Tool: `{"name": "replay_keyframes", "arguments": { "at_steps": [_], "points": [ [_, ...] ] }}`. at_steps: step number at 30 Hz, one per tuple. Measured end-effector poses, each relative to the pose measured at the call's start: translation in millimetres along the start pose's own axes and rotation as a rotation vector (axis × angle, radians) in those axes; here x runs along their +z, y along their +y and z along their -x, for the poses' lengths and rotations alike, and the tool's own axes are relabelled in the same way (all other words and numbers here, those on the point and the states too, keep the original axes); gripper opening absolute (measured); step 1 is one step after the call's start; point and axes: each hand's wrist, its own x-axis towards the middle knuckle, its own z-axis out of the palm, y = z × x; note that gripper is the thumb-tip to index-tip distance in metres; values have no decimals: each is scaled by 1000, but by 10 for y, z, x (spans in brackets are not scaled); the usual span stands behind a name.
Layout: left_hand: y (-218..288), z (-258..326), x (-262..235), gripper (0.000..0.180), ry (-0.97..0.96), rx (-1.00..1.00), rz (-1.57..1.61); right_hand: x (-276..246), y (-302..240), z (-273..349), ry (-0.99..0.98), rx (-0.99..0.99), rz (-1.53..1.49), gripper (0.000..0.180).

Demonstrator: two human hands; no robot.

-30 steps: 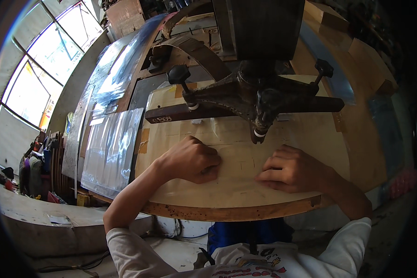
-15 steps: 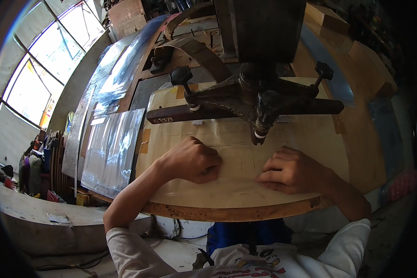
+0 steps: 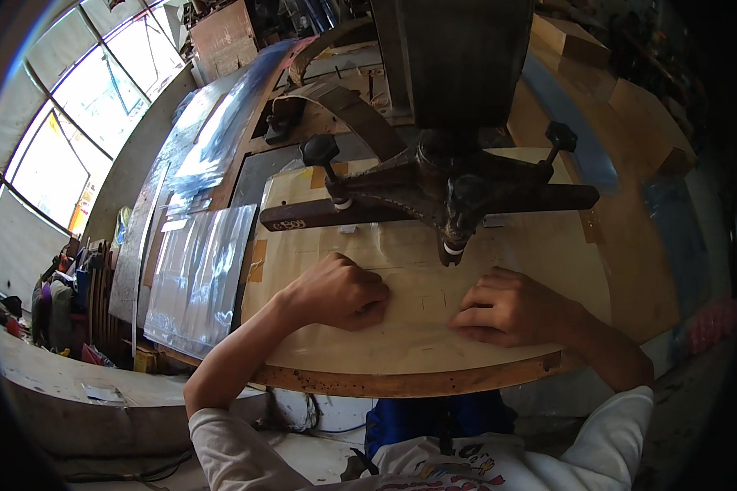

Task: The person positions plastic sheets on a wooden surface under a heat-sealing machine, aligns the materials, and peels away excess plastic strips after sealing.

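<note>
My left hand (image 3: pixel 342 293) rests with curled fingers on the tan covered work surface (image 3: pixel 409 348), left of centre. Opposite it, my right hand (image 3: pixel 512 309) lies on the same surface, its fingers bent and drawn together. Whatever either hand pinches, if anything, is hidden or too thin and clear to make out. A gap separates the two hands, and short pencil-like marks show there. Just beyond them, a dark metal press head (image 3: pixel 450 176) with two black knobs hangs over the surface. Its long flat bar (image 3: pixel 319 214) runs crosswise beyond my hands.
Clear plastic sheets (image 3: pixel 201 278) lie at the left, with a longer shiny stack (image 3: pixel 209 135) behind. A curved brown strip (image 3: pixel 352 106) arches behind the press. Cardboard boxes (image 3: pixel 569 41) and blue film (image 3: pixel 577 131) are at the right. The wooden front edge (image 3: pixel 409 380) borders the surface.
The view has shifted slightly, so the press and the table's far part appear lower. Both hands keep nearly the same place and curled pose.
</note>
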Motion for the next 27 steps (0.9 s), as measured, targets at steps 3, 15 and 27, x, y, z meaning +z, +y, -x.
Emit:
{"name": "replay_keyframes", "arguments": {
  "at_steps": [3,15,27],
  "points": [
    [1,-12,17,9,25,-1,14,-5,12,20,-20,12,-17,12],
    [38,-43,-18,29,126,85,-203,-115,125,79,1,50,5,14],
    [-29,-12,-155,22,394,51,-459,-129,313,86,214,258,180,16]
  ]
}}
